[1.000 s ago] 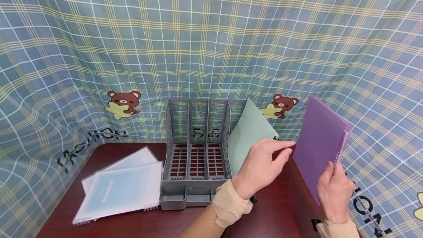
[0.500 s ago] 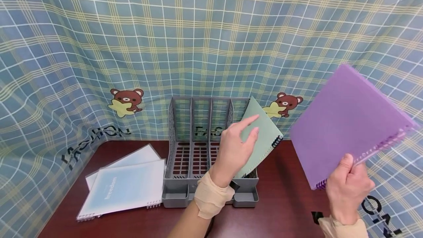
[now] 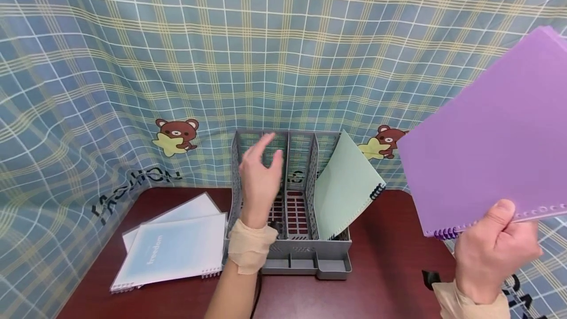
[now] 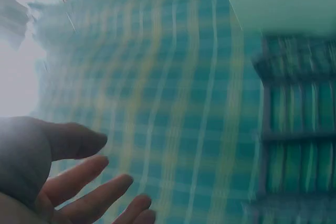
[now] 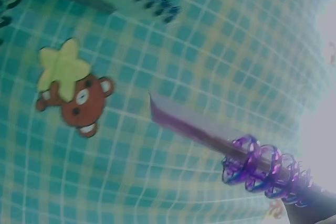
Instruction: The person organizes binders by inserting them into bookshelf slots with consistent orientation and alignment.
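Observation:
My right hand (image 3: 493,250) grips a purple spiral notebook (image 3: 491,137) by its bound edge, held up at the right of the head view. In the right wrist view the notebook's purple coils (image 5: 262,169) show close up. My left hand (image 3: 261,176) is raised in front of the grey file organizer (image 3: 305,245), thumb and fingers apart, holding nothing. It hides part of the organizer's left slots. A pale green spiral notebook (image 3: 347,191) leans tilted in the organizer's rightmost slot, black coils toward the right.
Two overlapping pale blue and white spiral notebooks (image 3: 177,250) lie on the dark red table (image 3: 381,270) left of the organizer. Plaid cloth (image 3: 310,48) surrounds the table at the back and sides. A black cable (image 3: 258,289) runs beside the left forearm.
My left hand has moved left, away from the purple notebook and past the green one. The right hand has swung the purple notebook right and up, turning its cover toward the head camera.

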`<state>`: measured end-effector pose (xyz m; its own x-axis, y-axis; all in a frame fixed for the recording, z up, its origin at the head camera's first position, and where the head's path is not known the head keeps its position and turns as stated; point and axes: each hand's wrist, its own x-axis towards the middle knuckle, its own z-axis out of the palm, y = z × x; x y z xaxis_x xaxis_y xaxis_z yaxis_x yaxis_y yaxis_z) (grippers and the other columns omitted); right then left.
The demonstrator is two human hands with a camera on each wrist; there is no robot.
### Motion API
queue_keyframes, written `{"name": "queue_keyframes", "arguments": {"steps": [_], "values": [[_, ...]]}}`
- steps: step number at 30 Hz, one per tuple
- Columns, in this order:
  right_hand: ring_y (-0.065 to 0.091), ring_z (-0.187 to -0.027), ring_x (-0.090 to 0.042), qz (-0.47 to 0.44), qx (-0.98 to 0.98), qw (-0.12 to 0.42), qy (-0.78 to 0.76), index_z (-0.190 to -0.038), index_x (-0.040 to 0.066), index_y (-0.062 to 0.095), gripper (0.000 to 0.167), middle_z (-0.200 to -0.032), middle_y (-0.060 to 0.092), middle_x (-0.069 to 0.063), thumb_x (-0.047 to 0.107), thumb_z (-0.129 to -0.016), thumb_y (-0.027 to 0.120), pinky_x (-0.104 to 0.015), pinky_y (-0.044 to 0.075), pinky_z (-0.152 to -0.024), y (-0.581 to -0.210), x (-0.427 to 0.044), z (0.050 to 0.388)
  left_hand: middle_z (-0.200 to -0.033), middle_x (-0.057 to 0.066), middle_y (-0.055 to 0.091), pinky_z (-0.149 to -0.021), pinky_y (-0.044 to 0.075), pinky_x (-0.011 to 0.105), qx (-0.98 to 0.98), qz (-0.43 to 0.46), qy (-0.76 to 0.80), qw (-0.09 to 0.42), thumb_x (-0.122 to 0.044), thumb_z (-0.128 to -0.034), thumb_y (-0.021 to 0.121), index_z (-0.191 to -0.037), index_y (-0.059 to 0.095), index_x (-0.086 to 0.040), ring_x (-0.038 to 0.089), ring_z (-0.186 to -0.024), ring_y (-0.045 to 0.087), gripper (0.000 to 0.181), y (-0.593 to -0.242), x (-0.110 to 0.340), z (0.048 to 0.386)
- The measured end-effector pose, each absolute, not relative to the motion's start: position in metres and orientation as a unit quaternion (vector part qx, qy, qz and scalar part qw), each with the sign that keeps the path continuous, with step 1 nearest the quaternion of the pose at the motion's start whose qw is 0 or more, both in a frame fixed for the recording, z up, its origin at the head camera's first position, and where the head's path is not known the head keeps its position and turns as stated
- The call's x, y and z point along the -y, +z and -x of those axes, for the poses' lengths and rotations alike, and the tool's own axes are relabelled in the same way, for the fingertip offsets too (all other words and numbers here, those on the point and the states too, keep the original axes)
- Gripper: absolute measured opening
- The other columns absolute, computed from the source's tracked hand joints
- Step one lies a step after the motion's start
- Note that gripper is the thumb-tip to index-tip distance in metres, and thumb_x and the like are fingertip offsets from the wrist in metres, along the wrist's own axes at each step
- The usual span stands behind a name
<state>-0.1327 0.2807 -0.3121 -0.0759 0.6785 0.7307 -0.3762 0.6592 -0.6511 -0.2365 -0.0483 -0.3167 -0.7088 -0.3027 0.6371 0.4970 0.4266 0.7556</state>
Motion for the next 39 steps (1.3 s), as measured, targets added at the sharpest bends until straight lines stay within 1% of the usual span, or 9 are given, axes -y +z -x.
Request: {"name": "queue_keyframes", "arguments": {"steps": [6,11,14,17,21,26,29,33,39], "values": [[0.043,-0.061,0.001,0.085,0.581,0.688,0.425,-0.059,0.0,0.043,0.046,-0.062,0.042,0.014,0.013,-0.102,0.055,-0.017,0.034,-0.067,-0.289,-0.269,0.135,-0.154,0.009,0.053,-0.111,0.043,0.053,0.751,-0.036,-0.542,0.376,-0.013,-0.099,0.067,-0.151,0.056,-0.016,0.034,-0.139,0.051,0.053,-0.322,0.091,0.257],[0.045,-0.058,0.0,0.05,0.538,0.704,0.461,-0.055,-0.002,0.036,0.05,-0.06,0.046,0.012,0.008,-0.1,0.055,-0.017,0.035,-0.066,-0.268,-0.253,0.137,-0.154,0.016,0.052,-0.092,0.049,0.053,0.758,-0.083,-0.542,0.353,-0.015,-0.1005,0.065,-0.157,0.046,-0.013,0.048,-0.096,0.063,0.06,-0.33,0.112,0.275],[0.044,-0.058,-0.001,0.034,0.525,0.708,0.472,-0.054,-0.006,0.032,0.053,-0.059,0.044,0.012,0.008,-0.1,0.056,-0.017,0.034,-0.066,-0.263,-0.245,0.137,-0.151,0.021,0.054,-0.066,0.047,0.045,0.781,-0.09,-0.527,0.324,-0.016,-0.1012,0.064,-0.157,0.045,-0.009,0.037,-0.058,0.053,0.06,-0.341,0.117,0.285],[0.042,-0.058,-0.002,0.043,0.527,0.704,0.475,-0.053,-0.004,0.031,0.054,-0.057,0.041,0.01,0.008,-0.1,0.056,-0.017,0.033,-0.065,-0.264,-0.241,0.136,-0.117,0.029,0.069,-0.047,0.035,0.038,0.802,-0.096,-0.515,0.286,-0.018,-0.102,0.063,-0.158,0.043,-0.006,0.022,-0.038,0.03,0.06,-0.353,0.118,0.293],[0.033,-0.054,-0.002,0.063,0.554,0.689,0.462,-0.052,0.003,0.032,0.055,-0.055,0.035,0.009,0.01,-0.101,0.057,-0.016,0.028,-0.06,-0.272,-0.236,0.138,-0.092,0.031,0.068,-0.054,0.047,0.043,0.817,-0.104,-0.505,0.259,-0.019,-0.1028,0.062,-0.156,0.043,-0.002,0.027,-0.045,0.047,0.059,-0.366,0.118,0.304],[0.028,-0.051,-0.004,0.041,0.591,0.663,0.458,-0.056,-0.003,0.032,0.056,-0.054,0.033,0.009,0.013,-0.103,0.057,-0.017,0.024,-0.055,-0.287,-0.229,0.149,-0.126,0.029,0.068,-0.084,0.055,0.055,0.824,-0.097,-0.498,0.251,-0.016,-0.1033,0.059,-0.143,0.059,0.002,0.045,-0.095,0.069,0.044,-0.377,0.121,0.313],[0.032,-0.053,-0.005,0.04,0.618,0.639,0.456,-0.059,-0.003,0.037,0.053,-0.056,0.036,0.009,0.016,-0.104,0.057,-0.019,0.027,-0.057,-0.298,-0.224,0.156,-0.115,0.028,0.071,-0.068,0.055,0.049,0.824,-0.102,-0.503,0.239,-0.013,-0.1049,0.055,-0.135,0.065,0.002,0.039,-0.076,0.07,0.035,-0.381,0.123,0.315],[0.035,-0.054,-0.004,0.057,0.651,0.615,0.442,-0.064,-0.002,0.046,0.047,-0.059,0.039,0.01,0.019,-0.104,0.058,-0.018,0.028,-0.056,-0.315,-0.218,0.165,-0.082,0.026,0.069,-0.048,0.039,0.037,0.826,-0.114,-0.496,0.244,-0.008,-0.1068,0.047,-0.135,0.064,0.005,0.021,-0.042,0.043,0.036,-0.386,0.124,0.317],[0.035,-0.053,-0.004,0.046,0.685,0.595,0.418,-0.068,-0.002,0.048,0.045,-0.059,0.039,0.004,0.02,-0.106,0.057,-0.019,0.027,-0.054,-0.336,-0.208,0.18,-0.085,0.03,0.071,-0.049,0.038,0.035,0.817,-0.116,-0.492,0.278,-0.004,-0.1054,0.047,-0.136,0.062,0.009,0.016,-0.041,0.039,0.036,-0.391,0.125,0.319]]}}
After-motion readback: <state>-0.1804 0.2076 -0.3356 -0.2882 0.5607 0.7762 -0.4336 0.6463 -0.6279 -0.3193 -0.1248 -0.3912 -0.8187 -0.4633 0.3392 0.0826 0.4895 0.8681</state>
